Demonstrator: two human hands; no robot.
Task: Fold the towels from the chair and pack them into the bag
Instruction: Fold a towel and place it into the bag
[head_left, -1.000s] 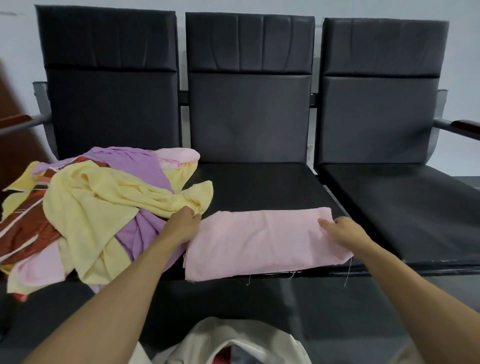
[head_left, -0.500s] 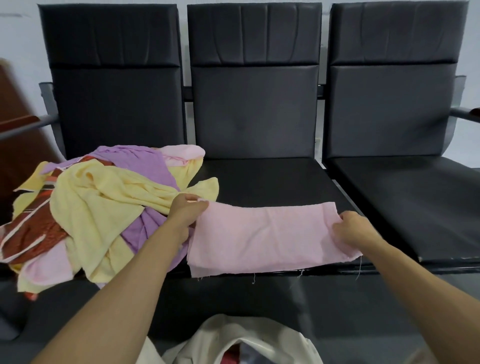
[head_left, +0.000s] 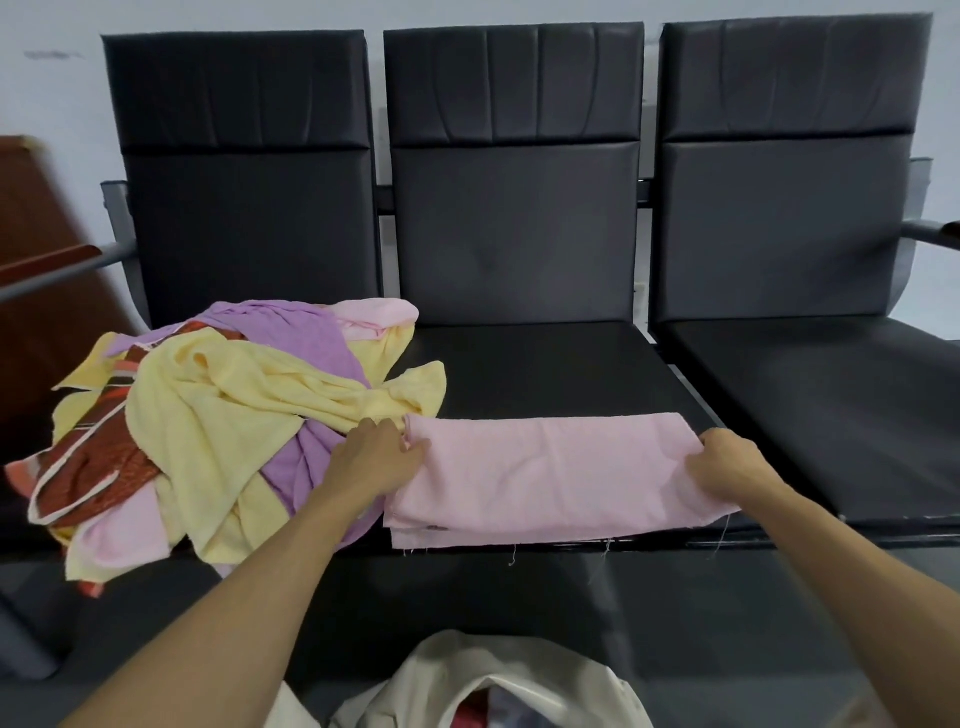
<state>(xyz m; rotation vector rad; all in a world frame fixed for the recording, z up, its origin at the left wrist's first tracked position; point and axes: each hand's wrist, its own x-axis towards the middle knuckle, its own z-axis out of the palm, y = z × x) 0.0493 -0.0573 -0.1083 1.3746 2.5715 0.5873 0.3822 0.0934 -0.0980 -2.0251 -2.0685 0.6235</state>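
1. Left hand (head_left: 376, 457) slid slightly down the left edge of folded pink cloth towel (head_left: 556, 473), pinching it.
2. Right hand (head_left: 727, 465) grips its right end.
3. Towel lies across the front of black padded middle chair seat (head_left: 545, 364).

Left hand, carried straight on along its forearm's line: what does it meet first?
The pink towel, whose left end the left hand pinches. Past it lies the bare middle seat, then probably its backrest, though depth is unclear.
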